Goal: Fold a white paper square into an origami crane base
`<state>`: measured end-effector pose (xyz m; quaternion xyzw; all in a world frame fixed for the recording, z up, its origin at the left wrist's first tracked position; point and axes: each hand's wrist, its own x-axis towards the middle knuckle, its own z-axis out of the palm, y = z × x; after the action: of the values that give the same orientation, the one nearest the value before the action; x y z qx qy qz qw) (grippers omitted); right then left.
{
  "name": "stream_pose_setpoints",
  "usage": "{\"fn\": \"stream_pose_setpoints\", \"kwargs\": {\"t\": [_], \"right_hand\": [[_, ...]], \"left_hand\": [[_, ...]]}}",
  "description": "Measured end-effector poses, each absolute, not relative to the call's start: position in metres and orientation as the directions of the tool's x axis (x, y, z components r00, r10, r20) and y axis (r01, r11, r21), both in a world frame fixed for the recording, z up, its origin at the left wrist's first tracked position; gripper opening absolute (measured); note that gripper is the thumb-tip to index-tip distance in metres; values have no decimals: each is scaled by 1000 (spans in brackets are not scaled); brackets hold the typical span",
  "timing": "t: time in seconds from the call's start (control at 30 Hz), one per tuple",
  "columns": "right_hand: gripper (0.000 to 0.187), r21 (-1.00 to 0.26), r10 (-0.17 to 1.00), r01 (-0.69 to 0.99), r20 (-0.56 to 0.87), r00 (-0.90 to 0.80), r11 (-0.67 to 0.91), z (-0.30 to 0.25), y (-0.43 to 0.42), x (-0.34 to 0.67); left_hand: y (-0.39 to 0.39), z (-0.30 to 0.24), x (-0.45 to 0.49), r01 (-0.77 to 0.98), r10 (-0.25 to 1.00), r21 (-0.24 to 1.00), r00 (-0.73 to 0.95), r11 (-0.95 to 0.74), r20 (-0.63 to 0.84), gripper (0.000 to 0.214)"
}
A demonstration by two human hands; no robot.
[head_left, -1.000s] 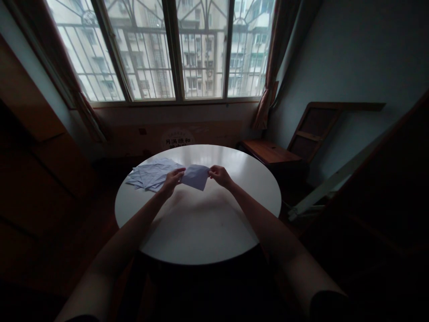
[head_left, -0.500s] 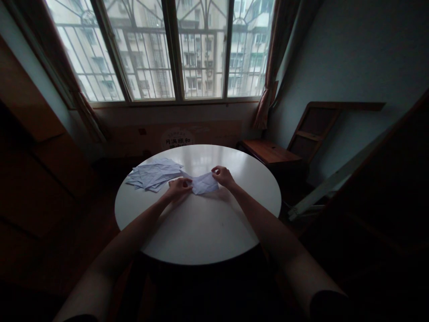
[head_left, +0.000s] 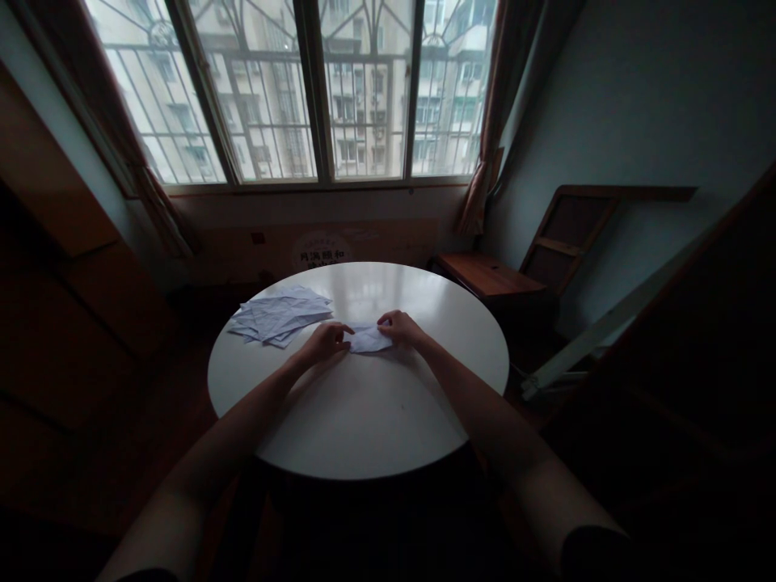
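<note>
Holding paper (head_left: 369, 339) (flat), left hand (head_left: 327, 341), right hand (head_left: 400, 328)

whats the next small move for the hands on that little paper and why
Probably slide the left hand along the small paper to press it flat. It lies on the round table, left hand at its left end, right hand on its right end, so it looks steadied; the pile of papers sits apart, further left.
</note>
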<state>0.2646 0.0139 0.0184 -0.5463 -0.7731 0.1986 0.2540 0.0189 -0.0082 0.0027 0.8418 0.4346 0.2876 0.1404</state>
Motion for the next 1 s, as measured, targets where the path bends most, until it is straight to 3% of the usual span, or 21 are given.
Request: {"fn": "stream_pose_setpoints", "kwargs": {"t": [0.1, 0.27, 0.43, 0.53, 0.77, 1.0], "right_hand": [[19, -609, 946, 725, 180, -270, 323, 16, 16, 265], [24, -665, 936, 663, 196, -291, 345, 12, 21, 264], [32, -744, 928, 554, 301, -221, 374, 13, 28, 263], [35, -804, 940, 487, 293, -176, 341, 13, 30, 263], [30, -729, 937, 587, 282, -208, 350, 17, 22, 264], [33, -752, 942, 580, 168, -291, 313, 16, 19, 263]], "left_hand": [[-13, 6, 24, 549, 736, 491, 533, -676, 417, 30], [-17, 6, 24, 472, 694, 526, 607, -707, 388, 46], [-14, 3, 23, 447, 695, 565, 621, -694, 363, 39], [-15, 3, 24, 464, 700, 550, 613, -695, 366, 36], [-12, 2, 21, 493, 720, 538, 570, -684, 395, 35], [-16, 5, 22, 538, 717, 478, 572, -694, 398, 37]]}}
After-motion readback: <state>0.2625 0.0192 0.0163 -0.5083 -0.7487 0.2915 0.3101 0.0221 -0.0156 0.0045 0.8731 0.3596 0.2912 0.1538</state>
